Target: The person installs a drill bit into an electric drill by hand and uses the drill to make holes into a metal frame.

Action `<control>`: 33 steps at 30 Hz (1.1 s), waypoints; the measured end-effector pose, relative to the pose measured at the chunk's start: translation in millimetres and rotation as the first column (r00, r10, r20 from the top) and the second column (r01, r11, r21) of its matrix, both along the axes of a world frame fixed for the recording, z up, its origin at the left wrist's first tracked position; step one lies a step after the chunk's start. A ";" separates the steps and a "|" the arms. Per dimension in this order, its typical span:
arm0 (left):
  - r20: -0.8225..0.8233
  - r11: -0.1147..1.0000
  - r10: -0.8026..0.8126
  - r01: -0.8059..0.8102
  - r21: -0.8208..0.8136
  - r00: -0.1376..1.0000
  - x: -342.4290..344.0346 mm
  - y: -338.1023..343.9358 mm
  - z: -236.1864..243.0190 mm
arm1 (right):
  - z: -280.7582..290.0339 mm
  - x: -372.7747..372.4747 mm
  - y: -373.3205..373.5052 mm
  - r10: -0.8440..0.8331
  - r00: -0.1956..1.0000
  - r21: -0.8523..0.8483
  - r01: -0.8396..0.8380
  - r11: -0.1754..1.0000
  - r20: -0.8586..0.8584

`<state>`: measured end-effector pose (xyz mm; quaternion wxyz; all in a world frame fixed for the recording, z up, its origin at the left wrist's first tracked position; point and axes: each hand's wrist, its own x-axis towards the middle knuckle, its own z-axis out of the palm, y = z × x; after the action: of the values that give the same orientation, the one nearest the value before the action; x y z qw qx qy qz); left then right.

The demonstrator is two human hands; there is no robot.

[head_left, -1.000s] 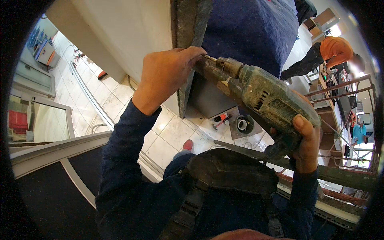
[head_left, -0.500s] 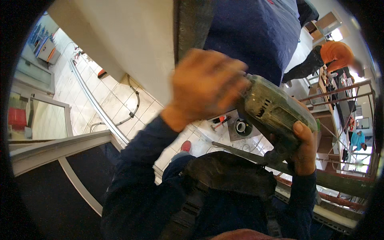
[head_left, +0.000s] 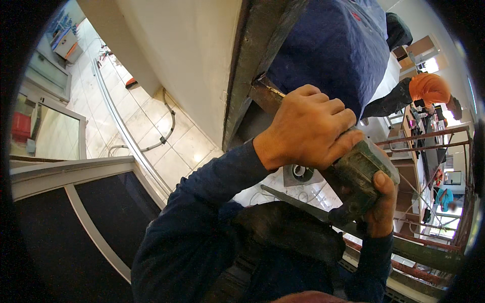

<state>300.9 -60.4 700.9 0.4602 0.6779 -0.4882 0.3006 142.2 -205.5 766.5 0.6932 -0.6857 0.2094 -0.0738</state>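
My left hand [head_left: 310, 129] is closed over the front of a dusty green drill [head_left: 364, 159], covering its chuck and bit. My right hand [head_left: 381, 202] grips the drill's rear handle, its thumb along the body. Just beyond the drill, a dark metal bar [head_left: 263, 93] meets a dark upright edge [head_left: 245, 45] along the pale wall [head_left: 182, 50]. A blue cloth [head_left: 328, 50] bulges beside that edge.
A bucket [head_left: 303, 172] stands on the tiled floor below. Metal scaffolding [head_left: 424, 134] is at the right, with co-workers in orange [head_left: 427, 90] and blue [head_left: 443, 199] beyond. A framed dark panel [head_left: 45, 227], long rail [head_left: 116, 116] and hose [head_left: 164, 139] are at left.
My left hand has moved right from the bit tip by the metal edge onto the front of the drill. The drill sits slightly lower in view.
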 end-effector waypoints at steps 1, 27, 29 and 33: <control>0.005 1.000 0.006 -0.006 -0.010 1.000 0.2 0.1 -0.7 | -0.6 0.3 -1.7 0.006 1.000 -0.007 -0.006 1.000 -0.016; 0.087 0.984 0.074 -0.058 -0.170 0.994 0.1 0.4 -7.4 | -2.2 -7.2 5.6 -0.035 0.999 -0.070 0.034 0.997 -0.006; 0.091 0.980 0.054 -0.035 -0.196 0.994 -0.3 0.3 -7.6 | -3.3 -5.7 8.5 -0.076 0.996 -0.073 0.079 0.994 0.045; 0.105 0.977 0.072 -0.049 -0.206 0.992 -0.8 2.8 -7.5 | -3.7 -4.7 3.9 -0.054 0.998 -0.081 0.056 0.995 0.026</control>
<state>300.1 -57.5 693.3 0.4897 0.6241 -0.4590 0.4001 137.5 -201.5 762.8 0.6647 -0.7066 0.2168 -0.1093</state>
